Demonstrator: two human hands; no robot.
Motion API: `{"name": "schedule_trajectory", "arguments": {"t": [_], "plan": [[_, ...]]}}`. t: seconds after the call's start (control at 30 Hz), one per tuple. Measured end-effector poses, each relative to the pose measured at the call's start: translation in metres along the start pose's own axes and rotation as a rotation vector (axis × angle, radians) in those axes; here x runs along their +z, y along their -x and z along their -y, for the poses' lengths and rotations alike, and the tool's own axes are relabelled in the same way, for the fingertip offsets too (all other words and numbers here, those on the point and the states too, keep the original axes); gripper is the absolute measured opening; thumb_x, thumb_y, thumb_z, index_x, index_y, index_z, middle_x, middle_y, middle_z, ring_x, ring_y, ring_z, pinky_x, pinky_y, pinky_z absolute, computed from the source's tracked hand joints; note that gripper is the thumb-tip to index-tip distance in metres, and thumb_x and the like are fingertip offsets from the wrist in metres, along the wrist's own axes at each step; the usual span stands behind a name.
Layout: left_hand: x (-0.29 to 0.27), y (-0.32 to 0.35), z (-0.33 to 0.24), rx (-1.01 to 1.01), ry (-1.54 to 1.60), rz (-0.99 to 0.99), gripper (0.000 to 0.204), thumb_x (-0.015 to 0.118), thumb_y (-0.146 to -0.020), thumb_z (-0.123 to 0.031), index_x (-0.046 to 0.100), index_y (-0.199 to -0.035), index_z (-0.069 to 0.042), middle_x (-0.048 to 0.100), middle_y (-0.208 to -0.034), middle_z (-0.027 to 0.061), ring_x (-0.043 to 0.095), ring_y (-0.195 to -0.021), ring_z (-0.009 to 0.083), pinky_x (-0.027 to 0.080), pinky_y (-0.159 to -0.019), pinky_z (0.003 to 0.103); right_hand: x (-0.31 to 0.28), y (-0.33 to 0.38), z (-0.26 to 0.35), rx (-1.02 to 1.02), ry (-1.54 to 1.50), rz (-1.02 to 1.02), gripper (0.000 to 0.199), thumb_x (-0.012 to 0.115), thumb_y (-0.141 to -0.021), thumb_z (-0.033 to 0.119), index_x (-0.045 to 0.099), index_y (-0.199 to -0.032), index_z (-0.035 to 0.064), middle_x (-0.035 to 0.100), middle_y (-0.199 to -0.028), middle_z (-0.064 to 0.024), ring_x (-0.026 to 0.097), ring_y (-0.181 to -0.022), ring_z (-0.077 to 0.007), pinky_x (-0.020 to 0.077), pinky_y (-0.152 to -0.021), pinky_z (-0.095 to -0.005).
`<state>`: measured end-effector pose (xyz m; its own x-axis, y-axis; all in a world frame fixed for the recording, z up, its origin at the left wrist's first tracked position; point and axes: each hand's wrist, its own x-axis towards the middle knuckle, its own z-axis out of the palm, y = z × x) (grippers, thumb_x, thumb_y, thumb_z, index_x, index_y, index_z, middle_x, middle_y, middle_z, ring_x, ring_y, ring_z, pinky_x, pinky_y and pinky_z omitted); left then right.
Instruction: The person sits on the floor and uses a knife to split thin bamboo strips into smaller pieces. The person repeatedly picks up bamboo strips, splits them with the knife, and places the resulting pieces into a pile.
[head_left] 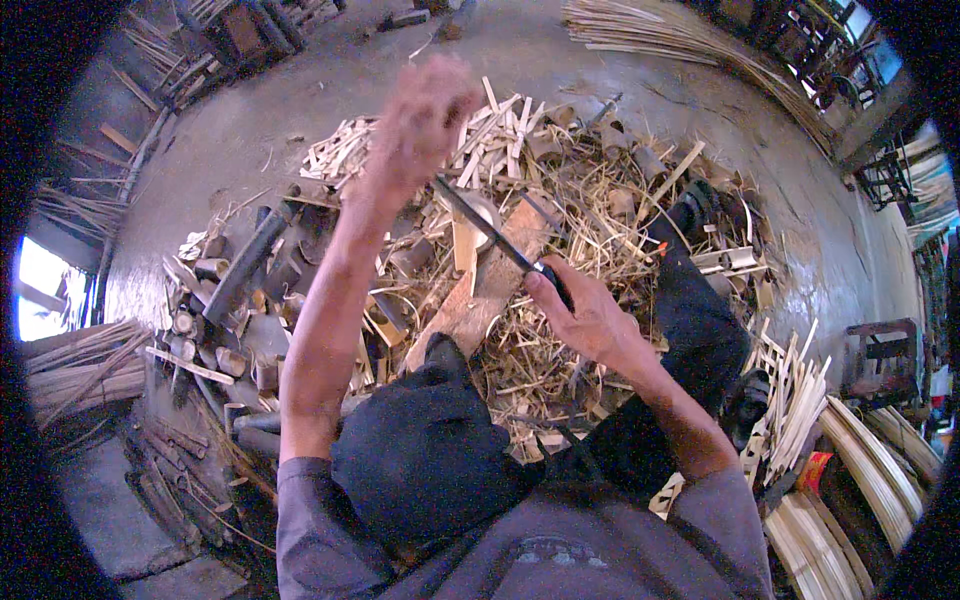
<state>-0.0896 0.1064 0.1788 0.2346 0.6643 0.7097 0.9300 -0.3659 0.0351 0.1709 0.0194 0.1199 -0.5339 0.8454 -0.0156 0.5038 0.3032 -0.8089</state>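
In my right hand (pixel 590 320) is the dark handle of a long knife (pixel 485 222), its fingers closed round it. The narrow blade slants away to the far left, crossing over a pale split bamboo piece (pixel 464 245). Under the knife lies a worn wooden board (pixel 475 300), running between my legs among the shavings. My left hand (pixel 425 110) is raised at the far side, above a heap of short pale bamboo strips (pixel 505 135). Motion smears its fingers, so whether it holds anything does not show.
Bamboo shavings (pixel 540 370) cover the floor around my legs. Cut bamboo lengths (pixel 250 260) are piled on the left. Bundles of long strips lie at the far right (pixel 660 40) and near right (pixel 800 390). A small dark stool-like frame (pixel 882 360) stands farther right.
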Motion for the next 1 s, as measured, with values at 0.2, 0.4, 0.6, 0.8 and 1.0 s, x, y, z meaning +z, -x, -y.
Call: {"name": "schedule_trajectory", "arguments": {"t": [0.2,0.4,0.6,0.8,1.0], "plan": [[0.030,-0.024,0.029,-0.044,-0.035,0.217,0.043,0.038,-0.098,-0.034,0.049,-0.129,-0.008,0.046,-0.137,0.0122,0.037,-0.131,0.0282,0.020,-0.113,0.039,-0.019,-0.006,0.009,-0.058,-0.040,-0.030,0.035,0.050,-0.095,0.034,0.057,-0.097,-0.0003,0.053,-0.065,-0.0077,0.049,-0.061,-0.0155,0.0423,-0.058,-0.0333],[-0.003,-0.027,0.060,-0.523,-0.182,0.605,0.038,0.036,-0.092,-0.015,0.046,-0.126,-0.002,0.042,-0.138,0.0191,0.040,-0.128,0.0328,0.032,-0.105,0.039,-0.060,-0.007,0.074,-0.028,0.033,0.151,0.038,0.048,-0.096,0.037,0.055,-0.092,0.0001,0.048,-0.062,-0.0066,0.047,-0.061,-0.0154,0.0404,-0.057,-0.0331],[0.023,0.029,0.063,-0.256,0.020,0.027,0.054,0.035,-0.083,0.001,0.032,-0.137,0.005,0.030,-0.141,0.0318,0.033,-0.131,0.0425,0.028,-0.109,0.042,-0.015,-0.033,0.028,-0.123,0.032,0.143,0.039,0.048,-0.095,0.039,0.057,-0.094,0.0015,0.055,-0.068,-0.0133,0.053,-0.064,-0.0238,0.0429,-0.061,-0.0388],[-0.021,-0.009,0.093,-0.429,-0.138,0.159,0.052,0.036,-0.085,-0.001,0.031,-0.137,0.005,0.032,-0.140,0.0296,0.033,-0.132,0.0377,0.028,-0.109,0.040,-0.046,-0.033,0.055,-0.225,0.124,0.102,0.044,0.046,-0.094,0.044,0.059,-0.098,0.0022,0.063,-0.078,-0.0185,0.062,-0.075,-0.0383,0.0467,-0.070,-0.0454],[0.053,0.032,0.083,-0.394,-0.141,0.067,0.051,0.037,-0.088,-0.004,0.028,-0.138,0.004,0.034,-0.139,0.0284,0.035,-0.131,0.0343,0.029,-0.108,0.039,-0.008,-0.041,0.009,-0.131,0.016,0.137,0.039,0.048,-0.094,0.039,0.059,-0.096,0.0014,0.060,-0.075,-0.0188,0.058,-0.072,-0.0335,0.0460,-0.068,-0.0435]]}}
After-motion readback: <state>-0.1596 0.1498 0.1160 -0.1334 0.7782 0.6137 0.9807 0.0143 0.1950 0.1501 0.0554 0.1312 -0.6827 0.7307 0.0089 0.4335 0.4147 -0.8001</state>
